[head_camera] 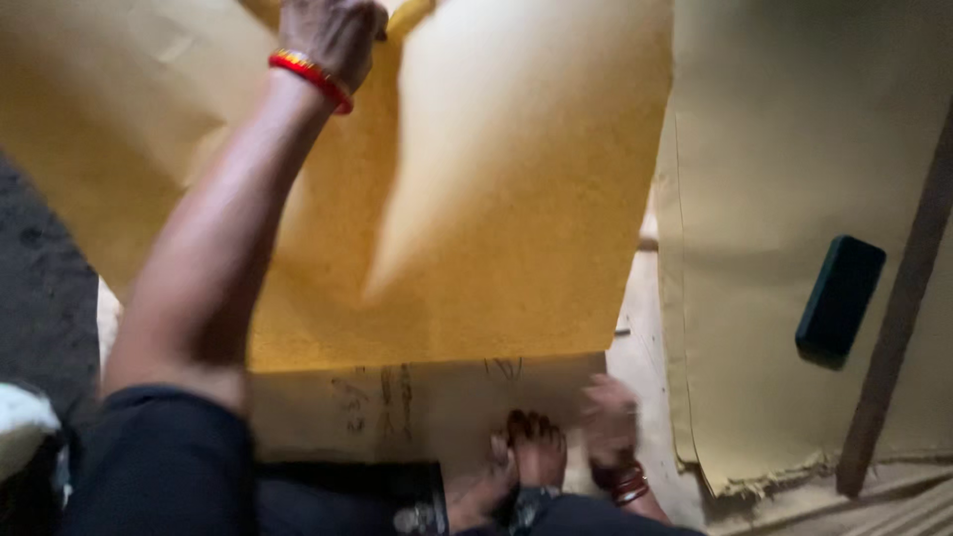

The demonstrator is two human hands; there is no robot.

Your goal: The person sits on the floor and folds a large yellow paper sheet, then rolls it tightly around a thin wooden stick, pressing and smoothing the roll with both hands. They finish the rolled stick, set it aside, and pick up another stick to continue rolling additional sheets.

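A large yellow-brown sheet of paper is held up at its top edge by the left hand, whose fingers are closed on the sheet; a red bangle is worn at that wrist. The sheet is seen lifted and bowed, with its lower edge lying across a paler sheet with scribbled pencil marks beneath it. Below the held sheet, just beside a bare foot, the right hand is seen, blurred, resting low near the paler sheet's edge; whether it is gripping anything cannot be told. Red bangles are worn at that wrist too. To the right of the held sheet, a stack of cream paper is laid out, and a dark rectangular block rests on it.
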